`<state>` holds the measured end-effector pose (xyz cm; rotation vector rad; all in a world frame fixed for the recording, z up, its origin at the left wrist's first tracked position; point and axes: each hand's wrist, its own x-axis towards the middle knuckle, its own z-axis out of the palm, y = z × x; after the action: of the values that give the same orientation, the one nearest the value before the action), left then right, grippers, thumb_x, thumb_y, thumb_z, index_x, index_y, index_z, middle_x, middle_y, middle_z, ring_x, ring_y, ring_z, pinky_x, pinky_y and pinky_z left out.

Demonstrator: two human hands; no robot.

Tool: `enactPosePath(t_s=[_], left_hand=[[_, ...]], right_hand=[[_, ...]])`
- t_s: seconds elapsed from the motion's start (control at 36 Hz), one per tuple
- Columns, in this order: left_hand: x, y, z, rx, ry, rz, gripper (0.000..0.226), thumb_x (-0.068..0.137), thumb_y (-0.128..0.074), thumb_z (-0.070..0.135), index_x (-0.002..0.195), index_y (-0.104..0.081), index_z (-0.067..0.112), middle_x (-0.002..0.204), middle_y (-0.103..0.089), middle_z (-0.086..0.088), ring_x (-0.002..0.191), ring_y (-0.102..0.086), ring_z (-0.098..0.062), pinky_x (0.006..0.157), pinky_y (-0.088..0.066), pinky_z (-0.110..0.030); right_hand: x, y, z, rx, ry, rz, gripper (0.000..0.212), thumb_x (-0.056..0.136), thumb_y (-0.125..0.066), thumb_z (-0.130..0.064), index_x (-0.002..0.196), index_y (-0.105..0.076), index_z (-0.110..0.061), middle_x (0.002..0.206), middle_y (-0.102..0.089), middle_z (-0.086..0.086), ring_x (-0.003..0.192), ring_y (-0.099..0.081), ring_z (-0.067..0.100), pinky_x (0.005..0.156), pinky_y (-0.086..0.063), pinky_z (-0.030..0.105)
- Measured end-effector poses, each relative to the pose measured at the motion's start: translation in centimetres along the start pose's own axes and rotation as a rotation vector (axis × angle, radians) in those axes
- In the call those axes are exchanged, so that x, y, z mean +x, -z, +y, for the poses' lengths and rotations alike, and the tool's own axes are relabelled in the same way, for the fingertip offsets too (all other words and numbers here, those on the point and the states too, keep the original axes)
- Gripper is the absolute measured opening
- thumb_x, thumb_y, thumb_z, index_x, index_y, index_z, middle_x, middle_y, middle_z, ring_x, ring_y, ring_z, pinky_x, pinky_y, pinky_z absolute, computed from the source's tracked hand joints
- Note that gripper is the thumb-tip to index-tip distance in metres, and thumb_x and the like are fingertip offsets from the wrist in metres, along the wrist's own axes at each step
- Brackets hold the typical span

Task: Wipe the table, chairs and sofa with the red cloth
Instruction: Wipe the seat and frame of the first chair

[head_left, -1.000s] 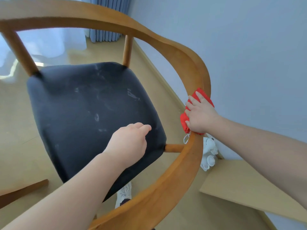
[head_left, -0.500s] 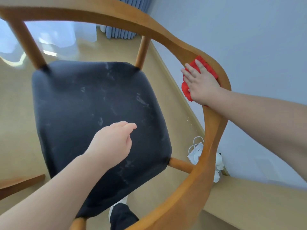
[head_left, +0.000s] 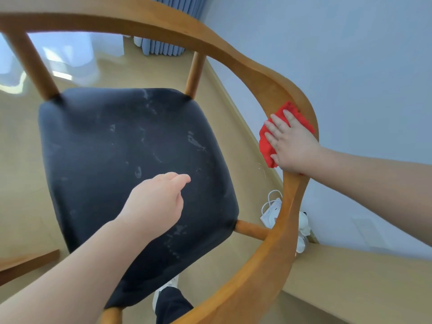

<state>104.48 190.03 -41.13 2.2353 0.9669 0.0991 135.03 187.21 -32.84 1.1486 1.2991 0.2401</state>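
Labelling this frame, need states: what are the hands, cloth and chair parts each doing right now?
right hand: fingers straight, pressing the red cloth onto the armrest rail.
red cloth: bunched, pinned between the hand and the rail.
left hand: loosely curled, holding nothing, over the seat; contact unclear.
seat: black, streaked with pale marks.
armrest rail: wooden, cloth on its inner bend.

Single head-worn cam, wide-angle. Sits above chair [head_left: 140,136], over near part of its curved rail [head_left: 261,277], v. close. Faces fwd & steeply down onto seat [head_left: 105,164], mid-frame. Wall [head_left: 350,66] right of chair, curtain [head_left: 163,43] beyond its far side.
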Motion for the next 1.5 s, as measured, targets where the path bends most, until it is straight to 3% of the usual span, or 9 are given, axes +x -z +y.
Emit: enactPosePath(t_s=[0.28, 0.56, 0.86, 1.19, 1.36, 1.5], left_hand=[[-0.2, 0.3, -0.8, 0.015, -0.04, -0.013, 0.04, 0.094, -0.038, 0.016, 0.131, -0.05, 0.028, 0.118, -0.058, 0.013, 0.105, -0.056, -0.017, 0.08, -0.048, -0.033], [1.0, 0.8, -2.0, 0.034, -0.003, -0.013, 0.041, 0.095, -0.037, 0.016, 0.133, -0.048, 0.027, 0.121, -0.057, 0.013, 0.109, -0.054, -0.014, 0.083, -0.046, -0.031], [3.5, 1.0, -2.7, 0.039, 0.028, 0.004, 0.042, 0.093, -0.037, 0.014, 0.133, -0.048, 0.027, 0.12, -0.057, 0.012, 0.106, -0.056, -0.018, 0.081, -0.048, -0.034], [5.2, 0.6, -3.0, 0.065, 0.068, 0.024, 0.043, 0.093, -0.036, 0.016, 0.133, -0.044, 0.03, 0.121, -0.055, 0.013, 0.106, -0.055, -0.017, 0.082, -0.049, -0.036], [5.1, 0.2, -2.1, 0.052, 0.064, 0.031, 0.041, 0.093, -0.038, 0.015, 0.13, -0.046, 0.028, 0.117, -0.057, 0.01, 0.104, -0.056, -0.019, 0.081, -0.049, -0.037], [4.1, 0.0, -1.0, 0.06, 0.041, 0.018, 0.041, 0.093, -0.037, 0.016, 0.131, -0.045, 0.029, 0.118, -0.056, 0.011, 0.103, -0.056, -0.018, 0.08, -0.049, -0.036]], right_hand=[[-4.6, -0.9, -2.5, 0.147, 0.133, -0.092, 0.071, 0.095, -0.015, -0.058, 0.153, -0.017, -0.018, 0.161, -0.005, 0.01, 0.148, 0.001, 0.03, 0.116, 0.007, 0.053], [-0.8, -0.6, -1.6, 0.042, 0.023, -0.068, 0.066, 0.098, -0.01, -0.049, 0.154, -0.009, -0.014, 0.161, 0.002, 0.01, 0.147, 0.01, 0.032, 0.114, 0.009, 0.057], [6.3, 1.4, 2.3, -0.101, -0.053, 0.168, 0.063, 0.099, -0.006, -0.041, 0.153, 0.005, -0.012, 0.159, 0.017, 0.012, 0.145, 0.02, 0.033, 0.113, 0.012, 0.057], [13.1, 8.3, 6.7, -0.217, -0.069, 0.466, 0.067, 0.097, -0.017, -0.041, 0.153, 0.01, -0.017, 0.159, 0.021, 0.009, 0.144, 0.021, 0.033, 0.116, 0.01, 0.054], [12.3, 7.7, 6.7, -0.164, -0.076, 0.428, 0.067, 0.097, -0.023, -0.042, 0.154, 0.007, -0.021, 0.16, 0.018, 0.006, 0.145, 0.018, 0.033, 0.118, 0.006, 0.053], [9.5, 5.2, 5.3, -0.194, -0.04, 0.284, 0.063, 0.098, -0.02, -0.037, 0.154, -0.003, -0.015, 0.16, 0.013, 0.011, 0.146, 0.016, 0.033, 0.117, 0.002, 0.056]])
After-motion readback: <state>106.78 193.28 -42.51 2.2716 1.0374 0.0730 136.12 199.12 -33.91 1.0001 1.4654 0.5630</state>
